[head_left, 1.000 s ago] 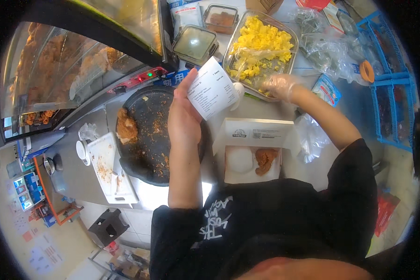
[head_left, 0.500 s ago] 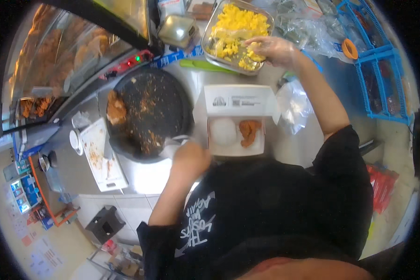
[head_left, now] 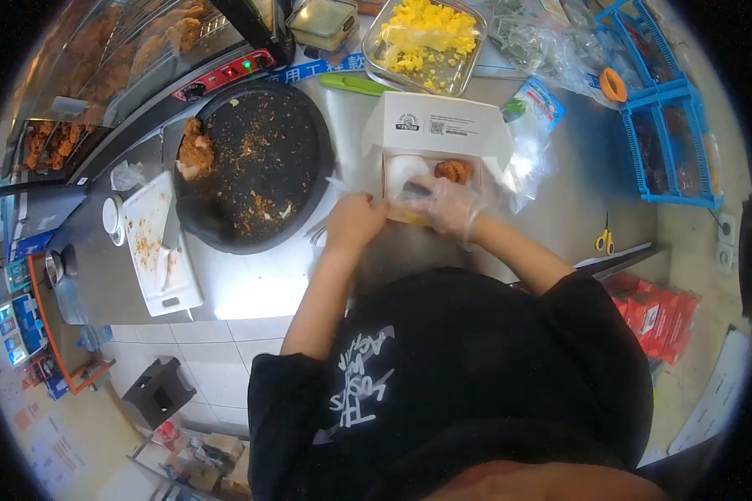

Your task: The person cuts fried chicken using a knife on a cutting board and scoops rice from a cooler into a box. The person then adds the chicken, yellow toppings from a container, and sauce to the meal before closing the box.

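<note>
A white takeaway box [head_left: 443, 117] stands with its lid raised, holding a white rice mound [head_left: 404, 169] and a brown fried chicken piece [head_left: 454, 172]. My right hand [head_left: 451, 207], in a clear plastic glove, reaches into the box's near side, fingers curled down. Some yellow scrambled egg [head_left: 413, 217] shows beneath them; the fingertips are partly hidden. Closed at the box's left wall is my bare left hand [head_left: 356, 222]; whatever it grips is unclear, though thin metal prongs show beside it. Beyond the box, a glass container [head_left: 378, 60] holds more egg.
At left lies a round black pan [head_left: 305, 150] with crumbs and a fried chicken piece [head_left: 195, 154]. Next to it are a white cutting board [head_left: 180, 288] and knife [head_left: 170, 227]. Yellow-handled scissors [head_left: 605, 242], blue baskets [head_left: 675, 93] and plastic bags [head_left: 528, 50] are at right.
My right hand has come from the glass container down into the box with egg. My left hand has shifted from the pan's edge to the box's left wall.
</note>
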The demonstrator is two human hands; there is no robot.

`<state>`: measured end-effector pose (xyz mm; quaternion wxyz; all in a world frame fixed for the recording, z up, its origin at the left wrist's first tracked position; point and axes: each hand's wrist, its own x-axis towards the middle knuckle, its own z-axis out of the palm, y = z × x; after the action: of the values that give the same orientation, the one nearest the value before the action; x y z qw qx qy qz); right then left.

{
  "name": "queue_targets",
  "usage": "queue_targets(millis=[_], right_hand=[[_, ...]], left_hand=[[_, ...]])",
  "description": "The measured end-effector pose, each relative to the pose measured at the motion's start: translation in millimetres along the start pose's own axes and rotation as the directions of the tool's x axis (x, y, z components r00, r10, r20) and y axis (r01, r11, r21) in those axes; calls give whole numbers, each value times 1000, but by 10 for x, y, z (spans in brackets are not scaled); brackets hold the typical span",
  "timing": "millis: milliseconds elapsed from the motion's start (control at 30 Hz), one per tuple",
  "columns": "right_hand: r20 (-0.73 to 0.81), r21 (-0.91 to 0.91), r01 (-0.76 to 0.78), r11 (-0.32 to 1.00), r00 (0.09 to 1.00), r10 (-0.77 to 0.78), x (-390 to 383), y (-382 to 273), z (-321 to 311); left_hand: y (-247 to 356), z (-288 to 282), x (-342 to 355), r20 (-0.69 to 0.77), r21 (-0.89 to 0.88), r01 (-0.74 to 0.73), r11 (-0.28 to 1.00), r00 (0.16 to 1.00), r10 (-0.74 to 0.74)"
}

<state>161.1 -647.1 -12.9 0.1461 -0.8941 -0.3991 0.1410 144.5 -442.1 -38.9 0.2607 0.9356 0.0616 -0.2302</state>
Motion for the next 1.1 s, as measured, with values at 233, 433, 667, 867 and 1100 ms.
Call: queue_targets(millis=[233, 433, 667, 867, 1100], right_hand=[[-56, 219, -46, 975, 997, 60, 87, 317, 123], [172, 961, -209, 178, 964, 203, 251, 674, -720], [-328, 297, -194, 935, 899, 291, 1023, 1643, -1271], [-888, -18, -340, 940, 438, 141, 694, 3070, -1550], [-411, -153, -698, 699, 689, 597, -630, 5960, -795]], left_hand=[[-173, -34, -337, -43, -226, -6, 974, 999, -4], [-144, -419, -646, -162, -346, -56, 937, 987, -1], [343, -654, -689, -531, -645, -312, 698, 839, -116], [1104, -806, -475, -595, -658, -417, 627, 798, -93], [1786, -891, 105, -617, -561, -569, 601, 772, 154]])
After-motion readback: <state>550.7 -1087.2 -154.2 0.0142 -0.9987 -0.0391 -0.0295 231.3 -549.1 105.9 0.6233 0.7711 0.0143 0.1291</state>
